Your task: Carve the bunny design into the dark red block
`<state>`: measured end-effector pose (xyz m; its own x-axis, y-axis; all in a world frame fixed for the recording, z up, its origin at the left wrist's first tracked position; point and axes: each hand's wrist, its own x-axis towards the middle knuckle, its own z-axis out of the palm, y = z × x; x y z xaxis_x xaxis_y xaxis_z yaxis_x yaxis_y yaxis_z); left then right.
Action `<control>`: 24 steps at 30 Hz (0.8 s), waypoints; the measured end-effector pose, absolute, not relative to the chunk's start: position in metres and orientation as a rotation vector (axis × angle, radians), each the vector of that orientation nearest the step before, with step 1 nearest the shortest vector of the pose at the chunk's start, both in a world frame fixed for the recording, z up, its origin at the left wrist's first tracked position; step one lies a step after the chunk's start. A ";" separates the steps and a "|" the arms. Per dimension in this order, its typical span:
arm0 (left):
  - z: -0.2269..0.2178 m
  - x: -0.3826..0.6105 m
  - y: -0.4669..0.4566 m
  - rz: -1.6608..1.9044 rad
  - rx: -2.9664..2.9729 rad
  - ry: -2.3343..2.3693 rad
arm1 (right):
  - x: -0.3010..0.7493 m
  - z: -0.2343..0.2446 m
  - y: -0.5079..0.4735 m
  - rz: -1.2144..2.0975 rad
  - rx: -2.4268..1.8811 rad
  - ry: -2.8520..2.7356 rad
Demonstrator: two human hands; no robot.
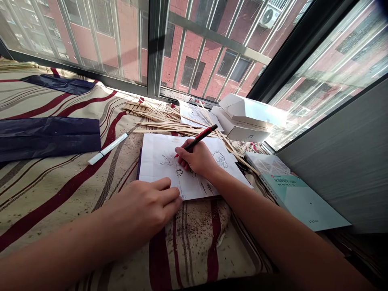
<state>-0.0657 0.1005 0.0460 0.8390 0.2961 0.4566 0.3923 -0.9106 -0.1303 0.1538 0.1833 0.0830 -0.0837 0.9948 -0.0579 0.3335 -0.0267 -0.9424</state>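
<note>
My right hand (197, 158) grips a red and black pen (203, 136), its red tip touching a white sheet of paper (157, 143). Line drawings cover the sheet: a small figure near the tip, flower shapes and a bear-like figure (220, 159) right of my hand. Across the lower left edge of the paper rests my left hand (156, 202), fingers extended and holding nothing. A dark edge of something flat shows under the sheet's left side. A capped white marker (108, 148) lies on the cloth to the left.
Thin wooden sticks (165, 117) lie heaped behind the paper, near another drawn sheet (195, 114). White boxes (250, 117) stand by the window. A pale green book (298, 198) lies right. Dark blue wrappers (48, 137) rest left on the striped cloth (69, 190), which bears scattered crumbs.
</note>
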 end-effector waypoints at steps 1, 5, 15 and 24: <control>0.046 -0.066 0.100 -0.643 -2.799 -0.528 | 0.154 0.083 0.184 1.128 -1.451 -1.512; 0.045 -0.067 0.100 -0.657 -2.806 -0.531 | 0.154 0.082 0.185 1.127 -1.454 -1.520; 0.047 -0.066 0.100 -0.663 -2.785 -0.512 | 0.157 0.075 0.191 1.107 -1.431 -1.552; 0.055 -0.074 0.096 -0.592 -2.830 -0.543 | 0.166 0.085 0.154 1.373 -1.268 -1.562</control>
